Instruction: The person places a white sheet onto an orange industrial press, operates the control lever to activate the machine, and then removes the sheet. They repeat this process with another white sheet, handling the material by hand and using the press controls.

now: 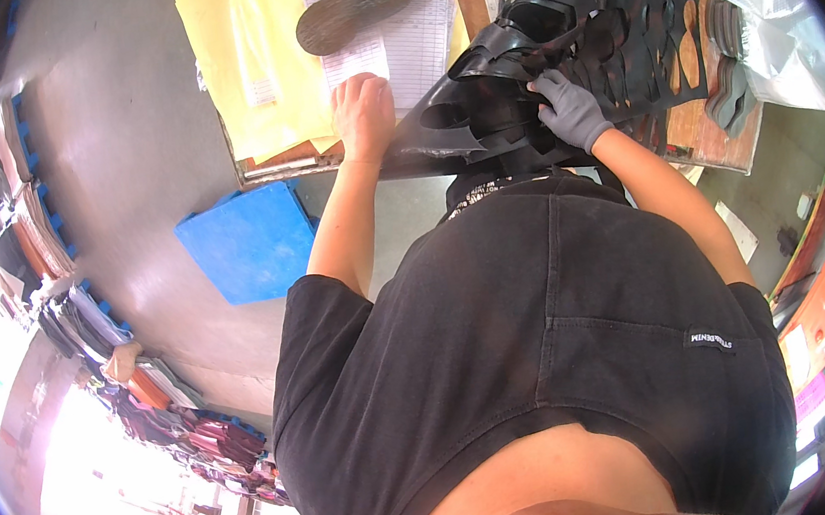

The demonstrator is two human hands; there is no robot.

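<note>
A glossy black sheet full of sole-shaped cut-out holes lies bunched and folded across the table, its near edge reaching the table's front. My right hand, in a grey glove with bare fingertips, is closed on a fold of this sheet. My bare left hand rests at the sheet's left end, over the papers, with its fingers curled in. What is under those fingers, if anything, is hidden. Beyond the left hand, a dark sole-shaped piece lies on white printed sheets and yellow paper.
Stacked dark sole-shaped pieces stand at the table's right, beside clear plastic wrapping. A blue box-like object sits below the table's front left. Racks of stacked materials line the far left. An orange surface is at the right.
</note>
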